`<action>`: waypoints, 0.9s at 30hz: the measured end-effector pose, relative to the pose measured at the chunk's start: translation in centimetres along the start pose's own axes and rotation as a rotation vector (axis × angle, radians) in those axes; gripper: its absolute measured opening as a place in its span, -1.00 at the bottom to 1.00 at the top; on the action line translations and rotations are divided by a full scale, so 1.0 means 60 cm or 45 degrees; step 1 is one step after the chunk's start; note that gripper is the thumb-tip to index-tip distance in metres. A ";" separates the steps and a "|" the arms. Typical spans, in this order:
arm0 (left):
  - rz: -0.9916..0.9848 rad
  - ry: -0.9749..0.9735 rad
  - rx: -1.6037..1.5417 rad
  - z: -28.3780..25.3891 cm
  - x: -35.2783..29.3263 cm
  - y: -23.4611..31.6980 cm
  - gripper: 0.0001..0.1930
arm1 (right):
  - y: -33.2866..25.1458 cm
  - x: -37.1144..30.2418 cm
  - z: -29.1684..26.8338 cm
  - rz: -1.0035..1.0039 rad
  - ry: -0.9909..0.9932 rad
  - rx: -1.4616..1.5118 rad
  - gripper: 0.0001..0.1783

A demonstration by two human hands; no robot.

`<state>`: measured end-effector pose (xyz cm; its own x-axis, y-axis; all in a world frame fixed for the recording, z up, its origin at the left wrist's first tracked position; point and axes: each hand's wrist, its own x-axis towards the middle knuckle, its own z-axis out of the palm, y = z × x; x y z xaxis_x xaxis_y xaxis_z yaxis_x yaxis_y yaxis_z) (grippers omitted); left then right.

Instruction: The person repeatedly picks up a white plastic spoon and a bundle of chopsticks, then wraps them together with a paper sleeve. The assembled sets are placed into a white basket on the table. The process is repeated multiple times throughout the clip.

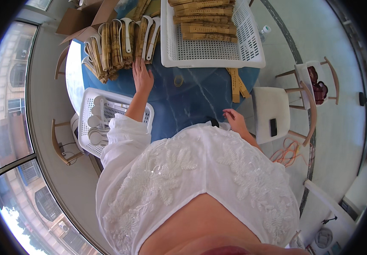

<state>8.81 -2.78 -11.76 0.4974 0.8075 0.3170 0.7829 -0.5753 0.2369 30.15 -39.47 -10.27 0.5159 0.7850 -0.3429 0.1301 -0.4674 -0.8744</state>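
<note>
My left hand (pixel 142 76) lies with fingers stretched out, its fingertips at the near edge of a row of brown paper sleeves (pixel 107 46). White spoons (pixel 127 36) lie on top of several of these sleeves. My right hand (pixel 236 121) is by the table's near right edge, fingers loosely bent and apart, with nothing visible in it. A yellow rubber band (pixel 178 80) rests on the blue marbled table (pixel 192 95) between the hands. Beside my left forearm, a small white basket (pixel 149 114) holds loose white spoons (pixel 96 122).
A large white basket (pixel 213 63) with stacked brown sleeves (pixel 209 29) stands at the far middle. Flat yellow-brown strips (pixel 235 85) stick out below it. An open cardboard box (pixel 87 19) is far left. A pale chair (pixel 272 112) with a black phone (pixel 273 127) stands right.
</note>
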 end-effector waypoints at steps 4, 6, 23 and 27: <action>-0.018 0.208 -0.098 -0.083 -0.095 0.002 -0.49 | 0.011 -0.010 0.004 0.016 -0.040 -0.007 -0.78; -0.215 0.307 -0.044 -0.101 -0.157 -0.028 -0.53 | 0.008 -0.015 0.006 0.013 -0.081 -0.020 -0.78; -1.327 -0.787 -0.382 -0.044 -0.391 -0.172 -0.53 | -0.011 0.017 0.029 -0.159 -0.433 -0.158 -0.77; -1.240 -0.622 -0.316 -0.038 -0.392 -0.161 -0.40 | 0.003 0.029 0.023 -0.227 -0.453 -0.088 -0.77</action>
<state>-11.31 -16.53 -19.40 -0.1514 0.8610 -0.4855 0.8494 0.3645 0.3816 29.87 -37.62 -11.49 0.1566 0.9423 -0.2958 0.2538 -0.3278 -0.9100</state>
